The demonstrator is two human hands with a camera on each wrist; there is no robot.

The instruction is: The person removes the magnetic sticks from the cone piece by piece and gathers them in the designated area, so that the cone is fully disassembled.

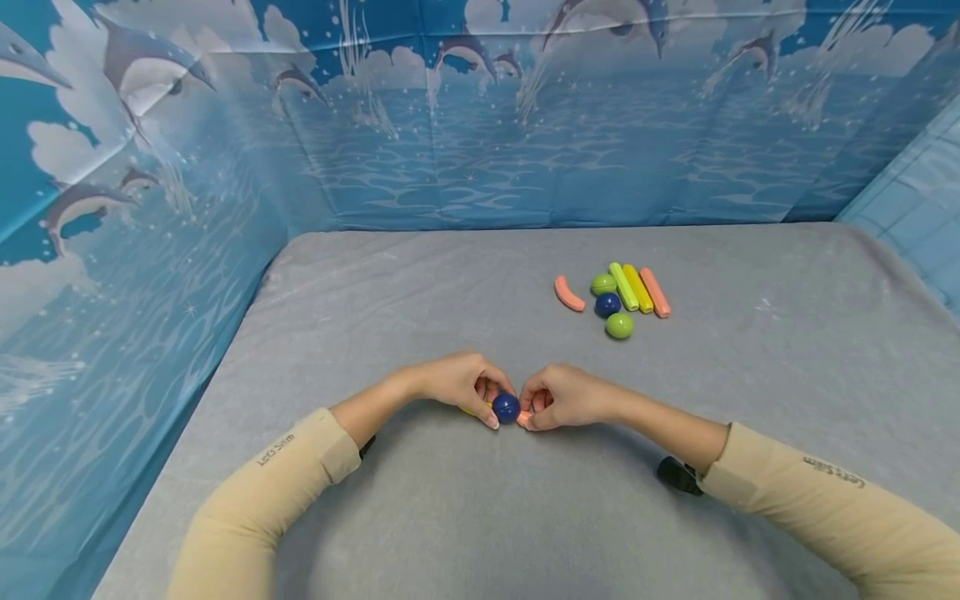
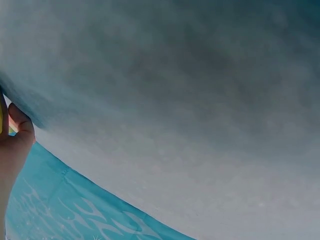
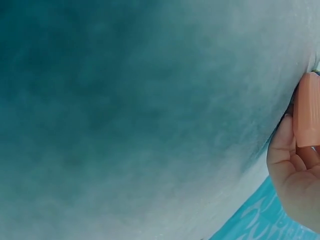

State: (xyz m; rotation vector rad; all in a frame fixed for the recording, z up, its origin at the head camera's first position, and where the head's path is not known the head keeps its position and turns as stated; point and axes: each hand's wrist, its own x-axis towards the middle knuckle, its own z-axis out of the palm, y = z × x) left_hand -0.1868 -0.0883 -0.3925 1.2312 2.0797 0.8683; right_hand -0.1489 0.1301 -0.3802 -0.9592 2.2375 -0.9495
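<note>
A shiny dark blue ball (image 1: 506, 408) sits between the two hands on the grey cloth. My left hand (image 1: 461, 385) grips a yellow rod (image 1: 467, 409), mostly hidden under the palm, at the ball's left side; its fingertips are beside the ball. On the other side, my right hand (image 1: 566, 398) pinches a short coral rod (image 1: 523, 418) whose end meets the ball. The right wrist view shows this coral rod (image 3: 307, 112) as ridged and straight, between thumb and fingers. In the left wrist view only part of the left hand (image 2: 17, 135) appears at the edge.
Farther back lie a curved coral rod (image 1: 568, 294), two green balls (image 1: 619, 326), another blue ball (image 1: 607, 305), and lime (image 1: 623, 287), yellow (image 1: 638, 288) and coral (image 1: 655, 292) rods side by side. A dolphin-print curtain (image 1: 480, 167) borders the grey table (image 1: 390, 292).
</note>
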